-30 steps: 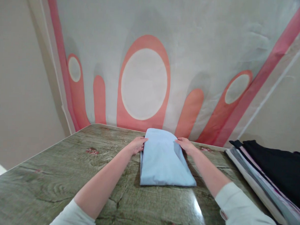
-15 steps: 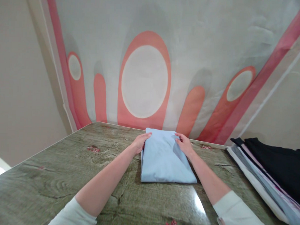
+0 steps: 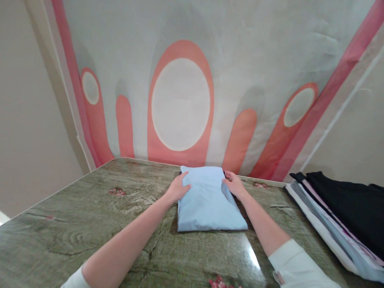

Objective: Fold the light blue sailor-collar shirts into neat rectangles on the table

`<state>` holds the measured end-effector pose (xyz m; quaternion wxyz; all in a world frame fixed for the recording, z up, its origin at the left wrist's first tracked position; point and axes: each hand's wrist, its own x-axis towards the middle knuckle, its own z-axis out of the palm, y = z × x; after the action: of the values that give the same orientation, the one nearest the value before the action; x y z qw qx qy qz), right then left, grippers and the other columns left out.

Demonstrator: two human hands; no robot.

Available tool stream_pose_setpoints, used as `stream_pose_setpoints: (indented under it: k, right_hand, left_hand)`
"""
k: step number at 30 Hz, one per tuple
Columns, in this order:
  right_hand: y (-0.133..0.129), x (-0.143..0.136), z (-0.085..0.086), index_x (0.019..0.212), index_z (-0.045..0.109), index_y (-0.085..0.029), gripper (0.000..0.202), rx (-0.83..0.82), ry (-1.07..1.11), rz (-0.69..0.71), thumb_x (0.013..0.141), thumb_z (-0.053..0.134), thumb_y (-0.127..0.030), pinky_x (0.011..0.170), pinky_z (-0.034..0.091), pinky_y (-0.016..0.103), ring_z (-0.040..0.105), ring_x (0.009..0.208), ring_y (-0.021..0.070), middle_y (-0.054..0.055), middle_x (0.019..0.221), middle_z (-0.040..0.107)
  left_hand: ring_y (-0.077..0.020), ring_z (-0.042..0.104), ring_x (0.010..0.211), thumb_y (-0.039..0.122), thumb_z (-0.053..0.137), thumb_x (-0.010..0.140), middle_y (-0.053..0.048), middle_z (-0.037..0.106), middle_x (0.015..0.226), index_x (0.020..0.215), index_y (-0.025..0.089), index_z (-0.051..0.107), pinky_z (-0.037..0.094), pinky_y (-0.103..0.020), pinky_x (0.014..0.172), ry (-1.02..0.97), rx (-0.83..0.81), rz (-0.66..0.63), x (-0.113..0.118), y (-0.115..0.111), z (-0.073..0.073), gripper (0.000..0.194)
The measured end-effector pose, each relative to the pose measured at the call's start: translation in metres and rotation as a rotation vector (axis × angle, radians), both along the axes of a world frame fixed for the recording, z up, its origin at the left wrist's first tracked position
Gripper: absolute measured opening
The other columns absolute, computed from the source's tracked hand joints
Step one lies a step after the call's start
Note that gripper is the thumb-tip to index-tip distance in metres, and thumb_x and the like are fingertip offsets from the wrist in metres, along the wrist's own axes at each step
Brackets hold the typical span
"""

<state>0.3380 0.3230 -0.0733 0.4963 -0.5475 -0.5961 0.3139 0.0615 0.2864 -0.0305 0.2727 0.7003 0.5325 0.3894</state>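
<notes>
Folded cloth, pale blue, one: flat on the table near its far edge; its far end, rounded a second ago, now lies straighter, apparently making a squarer bundle. Left hand: at the left edge, thumb and forefinger parted on the cloth. Right hand: at the far right corner; whether either pinches cannot be told. Table: wood-patterned, glossy, pink-flowered. Garment stack, black uppermost: at right. Wall covering: grey, coral shapes, behind.
</notes>
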Motion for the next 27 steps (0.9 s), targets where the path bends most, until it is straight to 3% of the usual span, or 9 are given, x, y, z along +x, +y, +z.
stream_pose_setpoints:
  k: [5,8,10,14,18,21,24,27]
  right_hand:
    - [0.004,0.001,0.005,0.121,0.048,-0.016,0.049,-0.038,0.038,0.049,0.073,0.058,-0.023,0.083,0.048,0.033,0.061,0.091,0.0173,0.010,0.106,0.064]
    - [0.017,-0.002,0.011,0.118,0.052,-0.017,0.046,-0.050,0.041,0.060,0.074,0.058,-0.028,0.083,0.048,0.031,0.061,0.091,0.0163,0.008,0.107,0.064]
    - [0.027,-0.005,0.015,0.111,0.058,-0.016,0.040,-0.066,0.026,0.074,0.074,0.058,-0.031,0.082,0.048,0.031,0.062,0.088,0.0168,0.008,0.103,0.066]
    - [0.045,-0.011,0.022,0.101,0.066,-0.013,0.036,-0.077,-0.038,0.092,0.072,0.060,-0.033,0.079,0.048,0.034,0.062,0.082,0.0190,0.008,0.093,0.069]
    - [0.051,-0.015,0.021,0.115,0.059,-0.016,0.044,-0.018,-0.123,0.069,0.073,0.058,-0.025,0.087,0.045,0.033,0.060,0.092,0.0177,0.006,0.105,0.066]
    - [0.047,-0.014,0.016,0.117,0.057,-0.017,0.048,0.012,-0.223,0.036,0.069,0.061,-0.020,0.095,0.039,0.035,0.055,0.105,0.0195,0.006,0.115,0.061]
    - [0.037,-0.012,0.013,0.121,0.054,-0.013,0.048,0.037,-0.334,-0.027,0.073,0.056,-0.021,0.102,0.030,0.039,0.047,0.116,0.0233,0.012,0.125,0.054]
    - [0.018,-0.013,0.011,0.127,0.047,-0.011,0.050,0.070,-0.421,-0.070,0.078,0.049,-0.024,0.107,0.020,0.040,0.036,0.125,0.0246,0.014,0.135,0.043]
  left_hand:
    - [-0.0304,0.026,0.130,0.029,0.058,0.077,-0.013,0.031,0.142,0.132,0.017,0.039,0.019,-0.047,0.107,0.362,0.214,0.018,0.011,-0.038,0.011,0.059]
    - [-0.0318,0.017,0.133,0.046,0.045,0.085,-0.010,0.031,0.143,0.128,0.023,0.046,0.009,-0.055,0.106,0.591,0.236,-0.211,0.026,-0.074,0.018,0.048]
    - [-0.0309,0.012,0.135,0.053,0.036,0.087,-0.008,0.029,0.144,0.129,0.025,0.044,0.001,-0.056,0.106,0.681,0.256,-0.341,0.035,-0.095,0.020,0.051]
    - [-0.0330,0.011,0.135,0.062,0.028,0.085,-0.008,0.017,0.148,0.139,0.029,0.027,0.005,-0.059,0.104,0.757,0.156,-0.539,0.044,-0.116,0.019,0.063]
    - [-0.0385,0.004,0.134,0.068,0.027,0.082,-0.007,0.009,0.150,0.140,0.033,0.023,0.005,-0.064,0.100,0.767,0.131,-0.569,0.042,-0.118,0.016,0.068]
    - [-0.0373,0.010,0.134,0.065,0.024,0.084,-0.006,0.014,0.149,0.139,0.033,0.025,0.011,-0.060,0.101,0.761,0.113,-0.554,0.042,-0.115,0.018,0.063]
    - [-0.0283,0.025,0.131,0.055,0.016,0.091,-0.007,0.028,0.145,0.138,0.028,0.028,0.022,-0.049,0.103,0.747,0.164,-0.419,0.040,-0.098,0.020,0.055]
    - [-0.0240,0.026,0.131,0.048,0.017,0.093,-0.008,0.036,0.141,0.134,0.023,0.037,0.019,-0.045,0.105,0.785,0.286,-0.262,0.031,-0.067,0.015,0.052]
